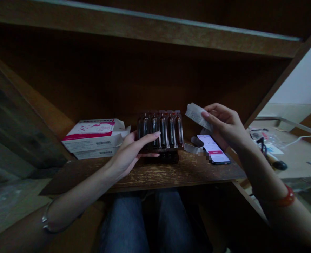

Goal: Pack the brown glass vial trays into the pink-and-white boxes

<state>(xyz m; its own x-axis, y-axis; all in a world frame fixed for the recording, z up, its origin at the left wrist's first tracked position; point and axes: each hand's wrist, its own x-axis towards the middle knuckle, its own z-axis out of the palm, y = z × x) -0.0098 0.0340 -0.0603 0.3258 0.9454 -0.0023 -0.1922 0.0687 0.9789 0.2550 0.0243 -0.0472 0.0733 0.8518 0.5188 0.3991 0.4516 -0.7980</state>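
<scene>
My left hand (136, 149) grips a dark plastic tray of several glass ampoules (166, 130), holding it tilted upright above the wooden shelf (150, 175); the index finger lies across its front. My right hand (224, 123) pinches a folded white paper leaflet (197, 115) between thumb and fingers, lifted a little to the right of the tray. Below that hand a smartphone (213, 149) lies on the shelf with its screen lit. A second dark tray (163, 157) lies flat under the held one.
A white and pink medicine box (94, 135) with an open flap sits on another box (96, 153) at the left of the shelf. A higher shelf board (155, 28) runs overhead. To the right is a table (297, 154) with cables and small items. My knees are below the shelf.
</scene>
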